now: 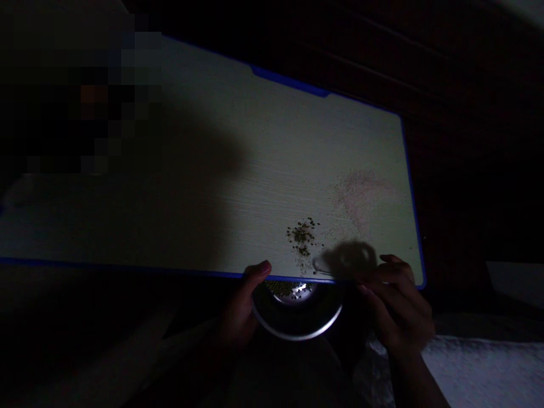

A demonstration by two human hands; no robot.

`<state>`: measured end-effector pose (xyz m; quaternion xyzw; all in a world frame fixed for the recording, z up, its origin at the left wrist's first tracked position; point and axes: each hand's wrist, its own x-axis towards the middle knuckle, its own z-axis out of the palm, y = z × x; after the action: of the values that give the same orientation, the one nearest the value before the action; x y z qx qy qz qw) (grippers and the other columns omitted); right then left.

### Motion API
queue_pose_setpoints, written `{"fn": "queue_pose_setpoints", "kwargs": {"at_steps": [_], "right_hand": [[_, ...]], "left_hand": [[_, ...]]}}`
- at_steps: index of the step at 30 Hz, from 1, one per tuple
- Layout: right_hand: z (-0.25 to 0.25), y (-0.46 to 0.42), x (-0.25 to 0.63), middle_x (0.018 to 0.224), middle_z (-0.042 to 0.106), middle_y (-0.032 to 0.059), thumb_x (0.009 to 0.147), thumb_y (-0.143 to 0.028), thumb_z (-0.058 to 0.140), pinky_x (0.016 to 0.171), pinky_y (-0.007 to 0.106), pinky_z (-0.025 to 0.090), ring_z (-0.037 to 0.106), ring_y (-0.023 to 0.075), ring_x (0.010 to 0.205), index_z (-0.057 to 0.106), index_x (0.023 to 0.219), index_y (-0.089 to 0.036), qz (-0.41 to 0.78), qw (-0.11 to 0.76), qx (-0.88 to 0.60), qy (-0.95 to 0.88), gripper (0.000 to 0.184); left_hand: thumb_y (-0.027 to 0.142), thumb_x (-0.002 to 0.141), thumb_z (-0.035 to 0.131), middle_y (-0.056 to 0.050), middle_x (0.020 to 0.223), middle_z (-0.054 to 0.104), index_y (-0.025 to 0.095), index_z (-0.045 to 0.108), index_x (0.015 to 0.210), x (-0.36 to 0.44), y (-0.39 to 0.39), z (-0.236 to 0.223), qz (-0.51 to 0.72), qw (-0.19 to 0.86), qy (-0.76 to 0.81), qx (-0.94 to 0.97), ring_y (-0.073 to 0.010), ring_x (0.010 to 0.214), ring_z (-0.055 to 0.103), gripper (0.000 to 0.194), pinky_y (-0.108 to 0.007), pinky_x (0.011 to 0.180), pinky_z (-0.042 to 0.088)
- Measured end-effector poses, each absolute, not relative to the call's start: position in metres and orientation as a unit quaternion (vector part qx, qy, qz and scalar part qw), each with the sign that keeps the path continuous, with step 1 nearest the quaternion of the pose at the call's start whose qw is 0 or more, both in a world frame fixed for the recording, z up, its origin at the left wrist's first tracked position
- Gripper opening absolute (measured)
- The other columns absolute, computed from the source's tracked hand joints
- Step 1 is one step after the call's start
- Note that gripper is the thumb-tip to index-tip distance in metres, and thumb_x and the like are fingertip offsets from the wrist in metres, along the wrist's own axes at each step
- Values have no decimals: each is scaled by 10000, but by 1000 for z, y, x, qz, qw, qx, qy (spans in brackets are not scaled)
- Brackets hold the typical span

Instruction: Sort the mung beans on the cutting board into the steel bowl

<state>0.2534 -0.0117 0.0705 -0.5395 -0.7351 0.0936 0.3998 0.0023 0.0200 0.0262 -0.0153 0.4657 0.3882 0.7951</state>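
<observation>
Below the near edge of the blue-edged pale table [272,187] sits a round metal bowl [297,334], with small green grains [278,288] inside. My left hand [244,306] is closed at the bowl's left side, its thumb over the table edge and its other fingers hidden. A small pile of green grains [302,235] lies on the tabletop above the bowl. Just right of the bowl, my right hand [399,303] pinches a thin metal piece, seemingly a small spoon [325,273], whose tip lies close to the pile. Dim light hides its exact shape.
A thin spread of pinkish fine grains [361,190] covers part of the table's right side. Dark wooden boards [425,51] stand beyond the far edge. A pale textured cloth [484,368] shows at lower right. The upper left is blocked out by pixelation.
</observation>
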Motion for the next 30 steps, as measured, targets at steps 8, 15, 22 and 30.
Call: {"fn": "queue_pose_setpoints", "kwargs": {"at_steps": [8,15,22,30], "right_hand": [[67,-5,248,932,694,9,869,-61,689,948,501,487,637,183,844,734,1033,-239,76,399,-548,-731,246],[69,-4,241,951,704,9,870,-76,688,974,548,494,639,192,851,735,1067,-257,91,408,-510,-752,272],[71,-3,244,952,675,35,890,-78,642,989,545,456,620,197,883,741,1061,-216,109,387,-480,-780,241],[57,-3,250,942,694,0,880,-93,687,940,486,505,644,187,866,727,1092,-275,57,406,-550,-728,282]], "left_hand": [[302,799,786,-22,854,806,204,777,884,8,23,32,406,784,465,-61,-254,945,746,130,-364,947,530],[348,810,774,-46,849,809,207,776,893,8,24,30,373,802,460,-78,-294,1059,730,164,-401,974,521],[170,616,891,11,865,791,258,765,797,1,18,29,415,751,513,-31,-249,1105,705,238,-307,1024,471],[385,778,784,-64,817,786,225,757,856,10,26,36,376,793,475,-70,-327,1126,699,179,-436,1037,482]]}}
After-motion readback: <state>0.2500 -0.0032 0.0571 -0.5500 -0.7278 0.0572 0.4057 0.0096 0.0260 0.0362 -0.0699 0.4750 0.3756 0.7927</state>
